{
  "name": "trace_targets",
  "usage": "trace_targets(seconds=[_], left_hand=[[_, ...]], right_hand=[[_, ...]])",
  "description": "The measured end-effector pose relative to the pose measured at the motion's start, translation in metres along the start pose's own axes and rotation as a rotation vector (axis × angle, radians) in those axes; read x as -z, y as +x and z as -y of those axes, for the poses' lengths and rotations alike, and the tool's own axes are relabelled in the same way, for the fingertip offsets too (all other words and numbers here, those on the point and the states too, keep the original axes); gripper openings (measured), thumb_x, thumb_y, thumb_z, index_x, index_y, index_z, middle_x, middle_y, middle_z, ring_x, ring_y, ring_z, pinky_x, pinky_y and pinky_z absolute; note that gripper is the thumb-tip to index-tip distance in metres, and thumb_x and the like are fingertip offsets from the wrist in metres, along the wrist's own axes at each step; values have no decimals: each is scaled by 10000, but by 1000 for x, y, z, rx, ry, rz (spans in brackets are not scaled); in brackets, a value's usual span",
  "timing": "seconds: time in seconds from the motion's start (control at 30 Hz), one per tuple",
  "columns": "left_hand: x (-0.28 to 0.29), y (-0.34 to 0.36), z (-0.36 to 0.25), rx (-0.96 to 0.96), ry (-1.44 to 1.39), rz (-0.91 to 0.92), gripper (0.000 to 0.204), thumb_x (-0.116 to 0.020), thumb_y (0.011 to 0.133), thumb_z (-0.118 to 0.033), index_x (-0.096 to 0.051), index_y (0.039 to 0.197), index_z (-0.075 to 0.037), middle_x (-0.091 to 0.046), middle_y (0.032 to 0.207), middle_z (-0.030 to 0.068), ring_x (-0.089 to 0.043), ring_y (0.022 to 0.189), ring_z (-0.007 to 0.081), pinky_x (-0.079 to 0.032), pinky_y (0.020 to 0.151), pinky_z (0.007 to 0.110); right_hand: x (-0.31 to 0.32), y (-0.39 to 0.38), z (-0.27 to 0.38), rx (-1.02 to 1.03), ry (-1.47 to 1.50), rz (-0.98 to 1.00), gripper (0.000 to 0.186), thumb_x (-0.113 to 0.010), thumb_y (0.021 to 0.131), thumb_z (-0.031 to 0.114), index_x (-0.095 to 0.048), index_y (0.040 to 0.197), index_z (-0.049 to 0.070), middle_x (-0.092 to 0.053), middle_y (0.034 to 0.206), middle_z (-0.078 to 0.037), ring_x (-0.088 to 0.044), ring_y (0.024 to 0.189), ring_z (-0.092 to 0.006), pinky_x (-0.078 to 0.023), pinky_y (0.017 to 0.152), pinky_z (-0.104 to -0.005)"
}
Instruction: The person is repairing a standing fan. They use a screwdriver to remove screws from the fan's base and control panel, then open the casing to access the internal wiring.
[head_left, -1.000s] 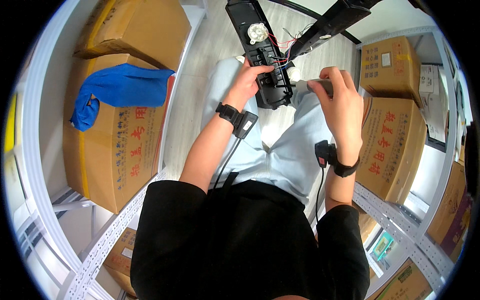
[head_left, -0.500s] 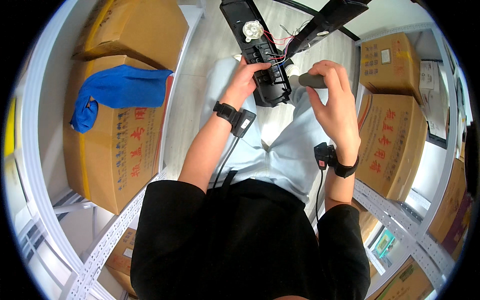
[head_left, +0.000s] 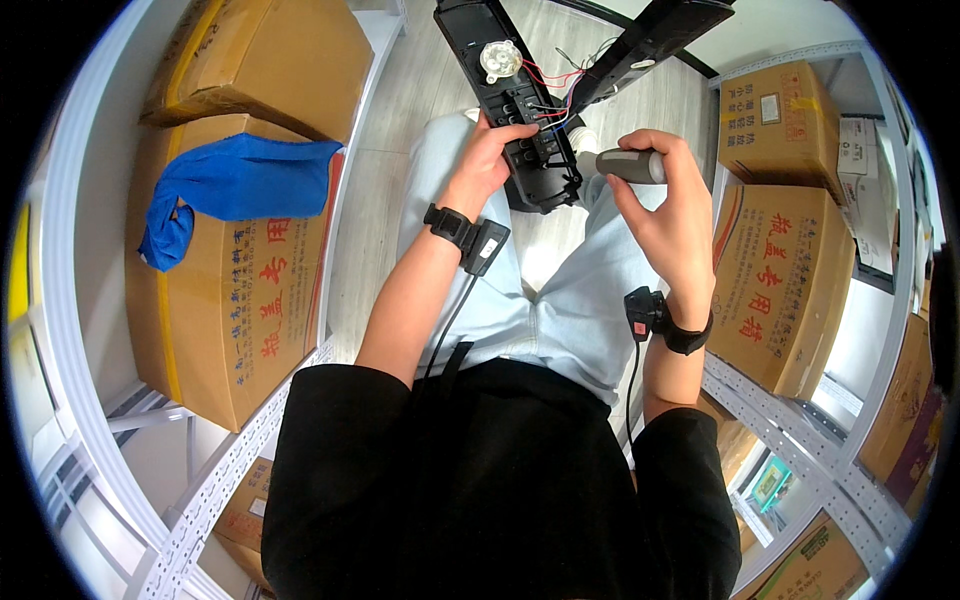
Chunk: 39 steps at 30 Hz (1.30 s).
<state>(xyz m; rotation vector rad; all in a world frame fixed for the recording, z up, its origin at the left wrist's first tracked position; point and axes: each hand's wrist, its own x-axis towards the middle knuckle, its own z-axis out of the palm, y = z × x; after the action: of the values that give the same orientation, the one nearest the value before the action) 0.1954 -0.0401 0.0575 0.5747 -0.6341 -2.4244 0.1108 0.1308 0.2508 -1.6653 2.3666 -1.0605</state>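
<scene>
My left hand [head_left: 483, 168] grips the lower left side of a long black plastic housing [head_left: 515, 125], its thumb lying across the inner parts. Inside the housing sit a round clear part [head_left: 501, 61] and a row of black fittings. Thin red, white and black wires [head_left: 562, 100] run from it to a second dark piece [head_left: 650, 45] at the upper right. To the right of the housing, my right hand [head_left: 665, 200] holds a grey-handled screwdriver [head_left: 630, 166] between thumb and fingers. The handle points left toward the housing's lower end; its shaft cannot be made out.
Metal shelves stand close on both sides. Large cardboard boxes [head_left: 240, 300] fill the left shelf, with a blue cloth [head_left: 250, 175] draped over one. More boxes [head_left: 770, 280] stand on the right shelf. My legs [head_left: 590, 320] are below the housing, above a grey floor.
The fingers of my right hand have shifted on the screwdriver handle, and more of it shows. The left hand and the housing have barely moved.
</scene>
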Motion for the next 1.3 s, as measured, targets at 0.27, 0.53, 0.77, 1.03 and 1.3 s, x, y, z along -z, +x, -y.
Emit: trace_targets(seconds=[0.27,0.53,0.77,1.03,1.3], left_hand=[[6,4,2,12,7,24,559,-654,755,141,-461,1241,-53,-639,1112,106,-654,1003,261,-556,872,416],[1,0,1,15,29,-5,475,-666,789,110,-483,1203,-34,-648,1084,113,-656,989,259,-546,886,405],[7,5,4,-76,123,43,722,-669,797,113,-339,1408,-85,-576,1244,117,-619,1067,235,-529,911,378],[-2,-1,0,-252,238,135,1232,-616,767,220,160,1533,-353,-360,1487,145,-545,1194,241,-501,961,376],[-5,-2,-1,-233,261,90,759,-632,794,165,-396,1456,-121,-575,1272,96,-603,1078,162,-522,906,306]], right_hand=[[4,-6,-9,-99,208,-94,376,-729,756,5,-584,1096,70,-669,1061,-62,-657,949,-181,-496,859,-299],[10,-12,-29,-255,587,-340,460,-786,754,-28,-531,1131,41,-639,1112,-109,-613,1019,-186,-501,896,-316],[-20,-15,-65,-357,895,-636,412,-760,781,-46,-510,1095,46,-623,1104,-144,-615,988,-214,-519,865,-339],[-54,-20,-88,-510,1146,-662,345,-747,811,10,-525,1075,18,-633,994,-106,-602,812,-159,-499,724,-279],[-65,-28,-108,-598,1208,-647,322,-754,817,50,-528,1046,38,-612,897,-53,-574,743,-113,-486,673,-257]])
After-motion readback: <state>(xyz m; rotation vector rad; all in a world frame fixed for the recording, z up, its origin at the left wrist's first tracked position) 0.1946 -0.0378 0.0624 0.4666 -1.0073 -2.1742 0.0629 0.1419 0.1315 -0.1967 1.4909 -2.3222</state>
